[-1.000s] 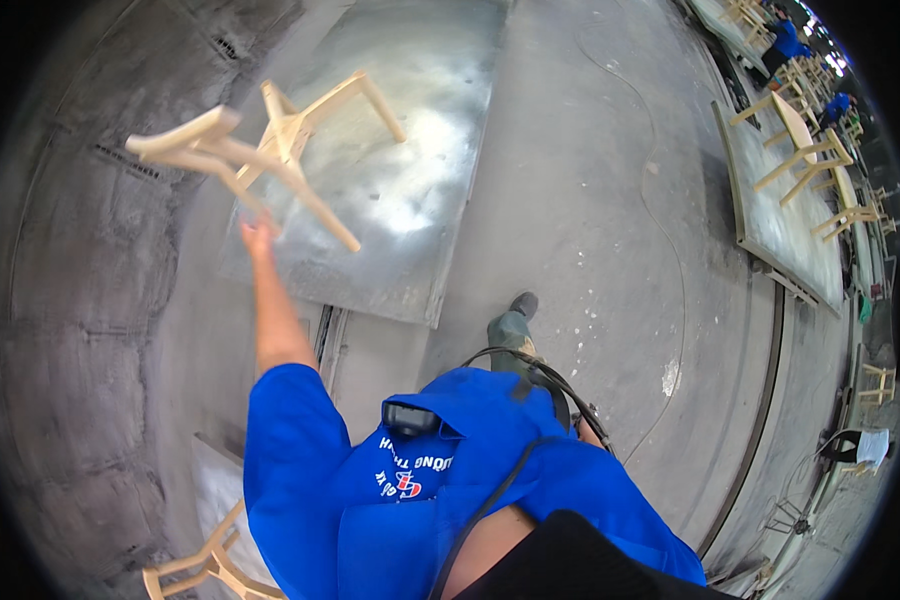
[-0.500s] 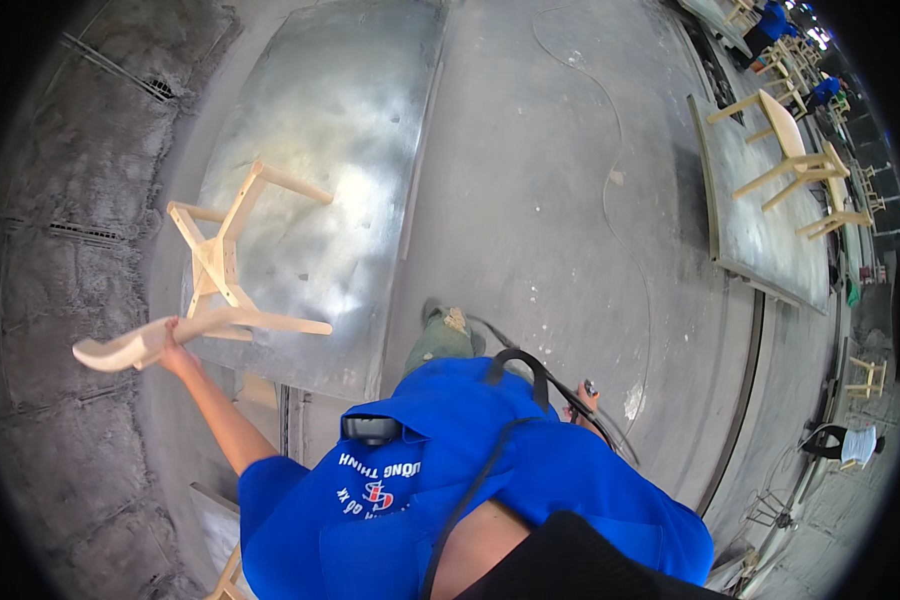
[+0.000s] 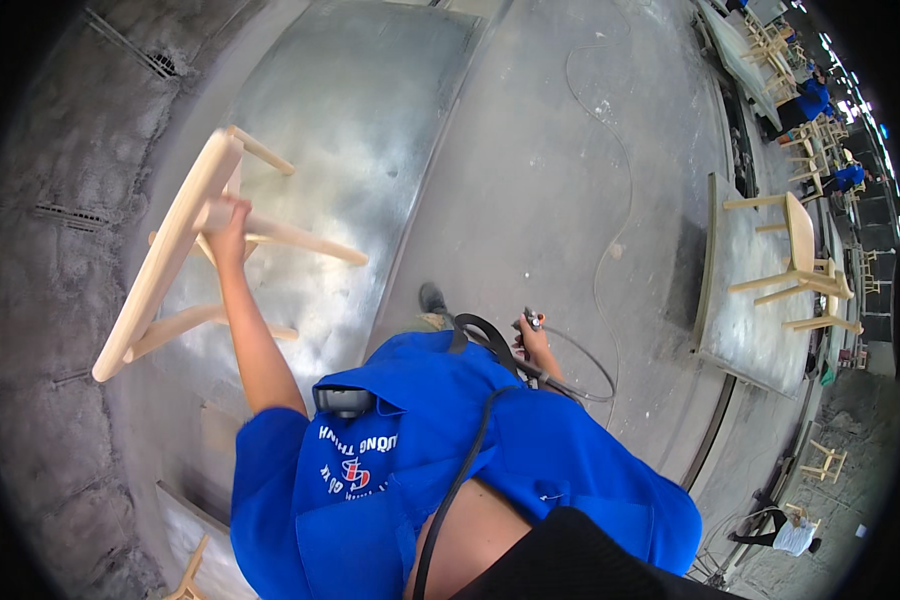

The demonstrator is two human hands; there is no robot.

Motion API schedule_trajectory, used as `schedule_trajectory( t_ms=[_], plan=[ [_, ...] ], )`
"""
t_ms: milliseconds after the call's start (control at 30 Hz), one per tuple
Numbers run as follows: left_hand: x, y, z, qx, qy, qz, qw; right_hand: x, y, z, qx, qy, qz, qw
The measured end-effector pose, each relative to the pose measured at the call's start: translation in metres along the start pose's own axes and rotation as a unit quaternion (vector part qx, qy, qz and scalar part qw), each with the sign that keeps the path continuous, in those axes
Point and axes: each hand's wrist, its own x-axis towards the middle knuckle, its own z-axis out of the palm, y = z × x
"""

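Observation:
My left arm reaches out to the left, and my left hand (image 3: 232, 230) is closed round a part of a pale, unpainted wooden chair (image 3: 175, 245). A long, thick curved board of the chair is tilted toward me, with legs and rails showing behind it over a large metal plate (image 3: 380, 110). Which part my fingers wrap is blurred. On the right, low beside my body, my right hand (image 3: 540, 345) is closed on a small metal spray gun (image 3: 532, 320) with a dark hose (image 3: 590, 395) looping from it.
Another metal platform (image 3: 740, 320) on the right carries wooden chairs (image 3: 795, 240). Farther off, people in blue (image 3: 810, 100) stand among more chairs. A thin cable (image 3: 610, 200) runs along the grey floor. Part of another chair (image 3: 192, 575) shows at lower left.
My left hand has moved up and inward with the chair, which has turned so its long board now slants upright. My right hand has come forward and left with the spray gun.

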Motion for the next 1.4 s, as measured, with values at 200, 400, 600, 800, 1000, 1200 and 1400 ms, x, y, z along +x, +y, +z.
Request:
schedule_trajectory(
  t_ms=[200, 400, 600, 800, 1000, 1200, 1400],
  plan=[
    [0.107, 0.012, 0.183, 0.068, 0.017, -0.077, 0.995, 0.024, -0.144, 0.012, 0.046, 0.002, -0.103, 0.994],
    [0.068, 0.036, 0.289, 0.053, -0.096, -0.094, 0.989, 0.091, -0.237, 0.0, 0.026, 0.039, -0.034, 0.998],
    [0.127, 0.035, 0.346, 0.069, -0.107, -0.049, 0.991, 0.179, -0.358, 0.035, 0.038, -0.019, -0.054, 0.998],
    [0.275, 0.01, 0.423, 0.117, -0.027, -0.08, 0.989, 0.248, -0.548, 0.088, -0.02, -0.102, -0.158, 0.982],
    [0.184, -0.037, 0.423, 0.085, 0.09, -0.062, 0.99, 0.296, -0.664, 0.13, -0.151, -0.193, -0.21, 0.946],
    [0.09, -0.068, 0.372, 0.093, 0.387, -0.204, 0.895, 0.338, -0.675, 0.165, -0.229, -0.312, -0.152, 0.91],
    [0.164, -0.103, 0.323, 0.156, 0.471, 0.057, 0.866, 0.351, -0.678, 0.189, -0.226, -0.406, -0.044, 0.884]
  ],
)
